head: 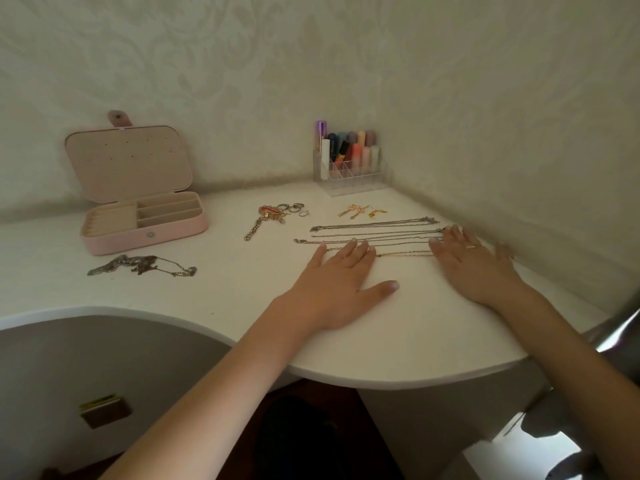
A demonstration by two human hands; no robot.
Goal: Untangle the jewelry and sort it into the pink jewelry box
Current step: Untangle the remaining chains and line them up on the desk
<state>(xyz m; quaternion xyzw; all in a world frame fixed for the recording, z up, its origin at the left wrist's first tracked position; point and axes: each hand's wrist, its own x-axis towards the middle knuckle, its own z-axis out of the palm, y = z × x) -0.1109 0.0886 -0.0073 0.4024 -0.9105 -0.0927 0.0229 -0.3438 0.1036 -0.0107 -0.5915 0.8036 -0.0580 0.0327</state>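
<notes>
Both the left hand (341, 271) and right hand (474, 263) lie flat and empty, fingertips seemingly touching the straightened necklaces (374, 233). A careless sweep could re-knot them. The tangled chains (142, 266) wait beside the open pink jewelry box (145, 223).

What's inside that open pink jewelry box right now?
The open pink jewelry box shows only beige ring rolls and bare divided slots; no jewelry visible inside. Its front wall hides the nearest compartment floors.

White table (207, 306) — pink jewelry box (145, 225), tangled chains (142, 265), straightened necklaces (374, 232), clear organizer (349, 174).
</notes>
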